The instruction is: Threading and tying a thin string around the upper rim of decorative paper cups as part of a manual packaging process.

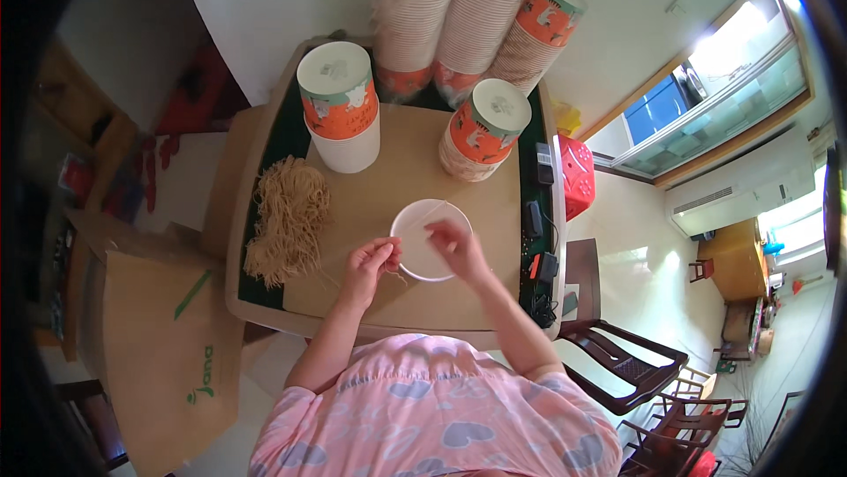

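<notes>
A white paper bucket stands on the cardboard sheet in front of me, its open mouth facing up. My left hand is closed in a pinch at the bucket's left rim, with a thin tan string end showing below the fingers. Over the bucket's right side, my right hand is smeared by motion, so its fingers and anything in them are unclear. A thin pale line crosses the bucket's mouth near the top. To the left lies a loose bundle of tan strings.
Two stacks of orange-and-green paper buckets, left and right, stand upside down beyond my hands. Several taller stacks line the wall. Chargers and cables lie along the table's right edge, near a red stool. A cardboard box stands left.
</notes>
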`<state>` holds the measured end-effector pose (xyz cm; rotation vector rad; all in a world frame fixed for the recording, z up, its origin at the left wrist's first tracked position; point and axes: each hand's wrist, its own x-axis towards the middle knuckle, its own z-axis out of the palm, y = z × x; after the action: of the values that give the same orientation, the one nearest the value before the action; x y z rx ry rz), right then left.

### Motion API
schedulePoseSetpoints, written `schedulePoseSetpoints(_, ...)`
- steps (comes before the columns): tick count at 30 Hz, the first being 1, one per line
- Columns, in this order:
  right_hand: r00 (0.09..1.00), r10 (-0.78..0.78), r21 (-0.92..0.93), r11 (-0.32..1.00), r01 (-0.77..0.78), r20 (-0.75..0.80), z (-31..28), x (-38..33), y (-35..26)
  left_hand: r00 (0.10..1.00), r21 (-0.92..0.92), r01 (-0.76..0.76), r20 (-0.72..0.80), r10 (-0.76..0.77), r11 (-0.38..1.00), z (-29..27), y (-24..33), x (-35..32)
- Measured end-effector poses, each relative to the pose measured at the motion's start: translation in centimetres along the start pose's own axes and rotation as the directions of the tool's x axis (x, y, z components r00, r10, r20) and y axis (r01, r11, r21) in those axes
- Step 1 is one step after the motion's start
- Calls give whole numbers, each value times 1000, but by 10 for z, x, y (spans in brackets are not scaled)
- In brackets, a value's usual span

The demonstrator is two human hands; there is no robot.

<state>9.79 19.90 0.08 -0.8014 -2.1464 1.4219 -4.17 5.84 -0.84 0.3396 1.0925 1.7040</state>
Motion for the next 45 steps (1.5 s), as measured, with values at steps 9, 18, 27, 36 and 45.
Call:
schedulePoseSetpoints(9, 888, 275, 388, 822, -416, 369, 61, -87, 31, 993, 128, -72, -88, 83, 989, -5, -14, 0)
schedulePoseSetpoints(18, 854, 498, 617, 722, -313, -150, 45, -91, 79, 986, 779, -142, 57, 156, 611, -36, -48, -20)
schedulePoseSetpoints(27, 679, 720, 976, 216, -21, -145, 12, -61, 70, 979, 798, -192, 119, 163, 571, -25, -52, -18)
schedulePoseSetpoints(36, 957, 275, 723, 641, -257, 95, 19, -79, 10, 948, 847, -254, 124, 292, 467, 12, -29, -13)
schedulePoseSetpoints(45, 951, 279, 713, 638, -289, 136, 26, -85, 12, 980, 473, 25, 163, -115, 881, 21, -46, -7)
